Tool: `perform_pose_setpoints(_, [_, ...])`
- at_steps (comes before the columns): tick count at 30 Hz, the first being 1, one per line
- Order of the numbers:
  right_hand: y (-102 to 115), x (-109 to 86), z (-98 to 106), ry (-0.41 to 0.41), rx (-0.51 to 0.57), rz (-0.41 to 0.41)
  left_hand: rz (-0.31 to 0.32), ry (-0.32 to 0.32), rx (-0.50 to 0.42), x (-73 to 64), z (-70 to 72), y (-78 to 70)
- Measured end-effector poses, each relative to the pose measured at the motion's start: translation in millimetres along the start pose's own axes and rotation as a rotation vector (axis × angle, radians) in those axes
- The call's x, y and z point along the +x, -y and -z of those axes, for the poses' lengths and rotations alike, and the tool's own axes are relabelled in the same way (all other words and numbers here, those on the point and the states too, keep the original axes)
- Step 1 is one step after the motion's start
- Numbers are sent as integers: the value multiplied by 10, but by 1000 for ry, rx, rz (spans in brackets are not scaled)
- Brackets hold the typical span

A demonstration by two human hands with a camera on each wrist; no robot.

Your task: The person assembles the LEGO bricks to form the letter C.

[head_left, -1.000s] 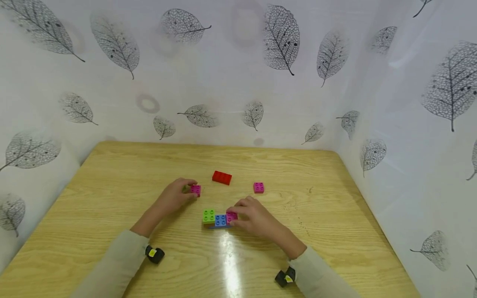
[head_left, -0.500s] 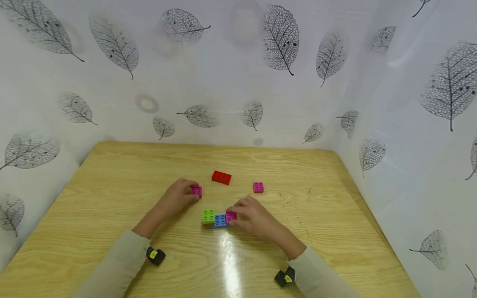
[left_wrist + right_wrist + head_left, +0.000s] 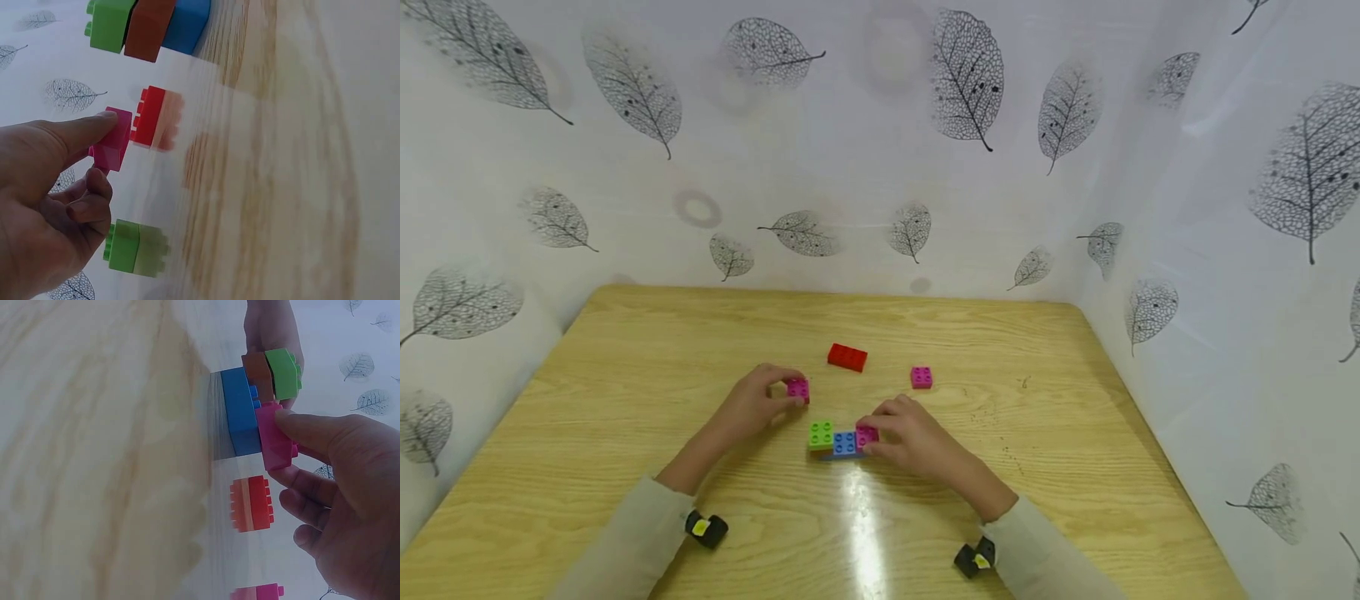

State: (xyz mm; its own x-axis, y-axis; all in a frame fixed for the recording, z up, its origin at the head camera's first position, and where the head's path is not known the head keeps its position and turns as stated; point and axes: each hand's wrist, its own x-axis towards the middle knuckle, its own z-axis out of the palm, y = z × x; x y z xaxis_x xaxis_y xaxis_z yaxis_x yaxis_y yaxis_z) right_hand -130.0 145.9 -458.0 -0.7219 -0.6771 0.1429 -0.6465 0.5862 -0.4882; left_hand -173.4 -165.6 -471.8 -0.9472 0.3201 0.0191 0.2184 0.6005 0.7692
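"What is furthest left?"
"The person's left hand [image 3: 752, 408], thumb and finger pinching a square magenta plastic brick [image 3: 798, 390] above the pale wooden table [image 3: 625, 358]. The left-wrist view also shows a small lime-green plastic brick [image 3: 123, 247] standing near those fingers."
"And next to the right?"
"A stack: a studded bright-green plastic brick [image 3: 821, 434] on a brown plastic brick [image 3: 259, 375], which sits over the left end of a long blue plastic brick [image 3: 240, 412]. Behind, apart, lies an oblong red plastic brick [image 3: 847, 357]."
"And the right hand [image 3: 913, 436]?"
"Its thumb and finger hold a second magenta brick [image 3: 864, 437] against the blue brick's top, at the right end. Beyond that hand rests a third magenta brick [image 3: 921, 377]."
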Motion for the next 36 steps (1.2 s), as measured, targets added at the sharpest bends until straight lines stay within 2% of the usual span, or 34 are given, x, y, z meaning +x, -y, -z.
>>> perform_pose_setpoints(5, [-6, 5, -8, -21, -15, 30, 7, 2, -36, -93, 9, -98])
perform_pose_setpoints(17, [-15, -4, -12, -24, -8, 31, -63, -5, -55, -319, 6, -382])
perform_pose_setpoints(22, [-13, -6, -3, -5, 15, 4, -87, -1, -62, -397, -15, -473])
perform_pose_setpoints(27, [-9, -1, 2, 9, 26, -14, -106, 14, -71, -441, -51, -514])
perform_pose_setpoints(36, [-15, -10, -1, 10, 30, -20, -96, 40, -55, -470, -84, -538])
